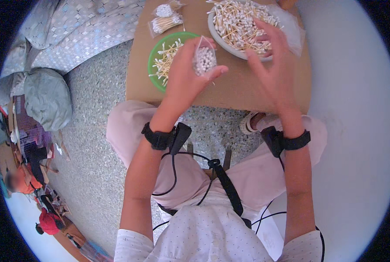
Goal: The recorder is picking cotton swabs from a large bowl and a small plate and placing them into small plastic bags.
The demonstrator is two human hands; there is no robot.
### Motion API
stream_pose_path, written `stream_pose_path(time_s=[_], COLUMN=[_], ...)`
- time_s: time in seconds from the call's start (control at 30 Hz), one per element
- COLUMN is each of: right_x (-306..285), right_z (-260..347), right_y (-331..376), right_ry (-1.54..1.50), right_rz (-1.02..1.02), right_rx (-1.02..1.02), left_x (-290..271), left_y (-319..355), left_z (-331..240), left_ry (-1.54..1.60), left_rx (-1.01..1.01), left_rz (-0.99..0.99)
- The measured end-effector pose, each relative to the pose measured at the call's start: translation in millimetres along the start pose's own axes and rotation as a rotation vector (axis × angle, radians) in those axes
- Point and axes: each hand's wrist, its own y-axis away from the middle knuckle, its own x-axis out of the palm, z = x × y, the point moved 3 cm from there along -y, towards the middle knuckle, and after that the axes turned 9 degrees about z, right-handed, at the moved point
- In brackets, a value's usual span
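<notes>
From the head view, the only one to go by: a small clear plastic bag [205, 59] packed with white-tipped cotton swabs is held up in the left hand [188, 65], over the right side of a round bright green plastic bowl [150, 65]; it's pinched between thumb and fingers, so the grip is closed just enough to keep hold of it; whether the bag's mouth has been sealed can't be told.

The right hand [276, 65] is spread wide, thumb well apart from the fingers, at the near right edge of a big round greyish-white bowl [230, 49]; nothing is seen gripped in it, though whether any swabs are being touched by the fingertips can't really be made out.

Progress-wise, bagging seems to be what's going on, and it's probably early days; two filled clear packets, the nearer one [166, 24] and the farther one [166, 8], are laid at the far left of the brown tabletop [243, 87], and the held bag looks close to full; what's left is a lot, tbh, since the greyish-white bowl is heaped with loose swabs [241, 26] and more are scattered in the green one; some clear plastic sheeting or bags [294, 35] can be seen beside the big bowl, possibly spares.
</notes>
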Motion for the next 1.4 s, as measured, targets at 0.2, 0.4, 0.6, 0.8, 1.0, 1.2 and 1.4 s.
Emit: stream_pose_path(time_s=[0.2,0.4,0.6,0.8,1.0,1.2,1.4], right_x=[-9.8,-3.7,-11.1,-11.2,-15.4,-13.6,-13.4], right_z=[-49.7,-47.9,-58.3,-60.9,-53.9,-54.1,-55.2], right_y=[-1.8,-1.9,-4.9,-7.7,-8.7,-5.9,-5.1], right_ry=[0.629,0.697,0.388,0.599,0.521,0.432,0.675], right_rz=[0.016,0.107,0.060,0.055,-0.180,-0.162,-0.031], right_rx=[0.066,0.141,0.203,0.267,0.033,0.108,0.105], left_x=[17.1,19.5,0.1,-30.6,-28.9,-19.4,-15.2], left_y=[-4.4,1.5,1.0,-4.6,-4.0,-4.1,-4.0], left_z=[21.8,12.7,-11.0,-1.1,5.2,11.7,16.6], left_ry=[-0.172,-0.373,-0.249,0.176,0.003,-0.234,-0.217], left_rx=[-0.005,0.147,0.300,0.179,0.058,0.045,0.029], left_rz=[0.112,0.190,-0.074,-0.223,-0.221,-0.075,-0.174])
